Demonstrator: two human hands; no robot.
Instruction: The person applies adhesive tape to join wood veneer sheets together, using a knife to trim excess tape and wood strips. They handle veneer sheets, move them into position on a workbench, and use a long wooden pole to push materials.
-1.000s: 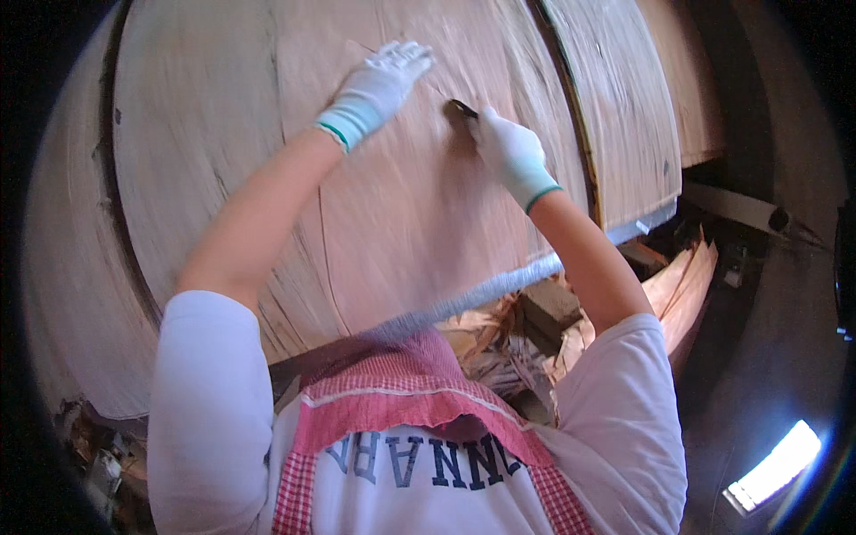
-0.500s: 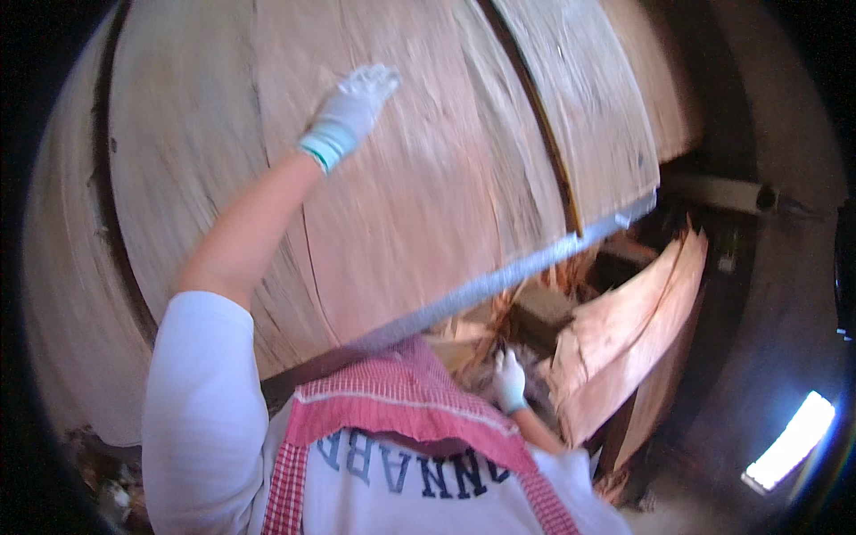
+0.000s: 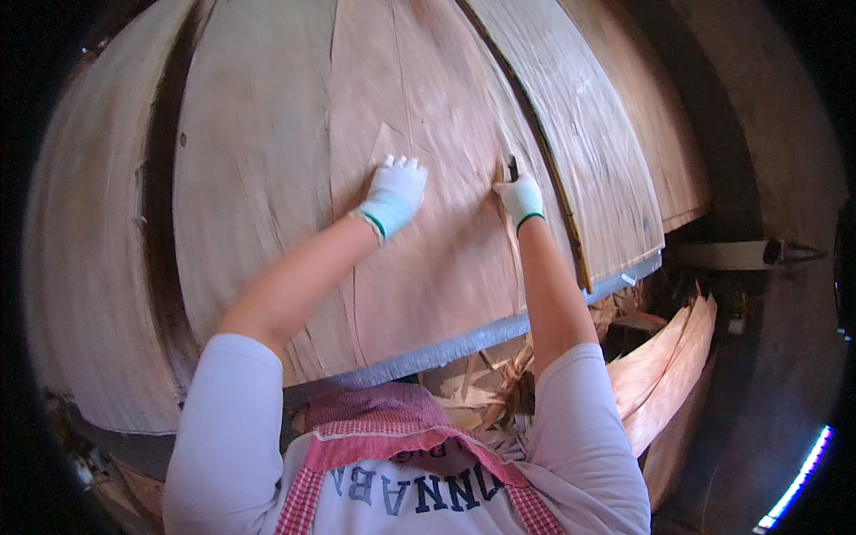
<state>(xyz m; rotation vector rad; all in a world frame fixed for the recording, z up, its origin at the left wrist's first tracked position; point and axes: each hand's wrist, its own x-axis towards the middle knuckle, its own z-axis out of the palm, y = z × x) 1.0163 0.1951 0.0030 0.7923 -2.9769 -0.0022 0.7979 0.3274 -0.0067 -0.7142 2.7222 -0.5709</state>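
A wide sheet of pinkish wood veneer [image 3: 437,267] lies on a broad stack in front of me. My left hand [image 3: 395,194], in a white glove with a green cuff, rests on its middle with the fingers curled in against the wood. Just beyond those fingers is a pointed, torn-looking flap of veneer [image 3: 387,141]. To the right, my right hand [image 3: 521,197], gloved the same way, is closed around a small dark tool [image 3: 513,168] near a long seam in the veneer. Most of the tool is hidden by the glove.
Dark gaps divide the pale veneer into strips, with another pale strip [image 3: 98,250] at the left. A grey edge [image 3: 446,348] runs along the stack's near side. Below it lie veneer scraps [image 3: 477,388], and larger curved pieces [image 3: 664,366] stand at the right.
My right hand has risen from the scraps below onto the veneer, bringing the dark tool. My left hand has drawn nearer to me, its fingers now curled. The view has shifted slightly.
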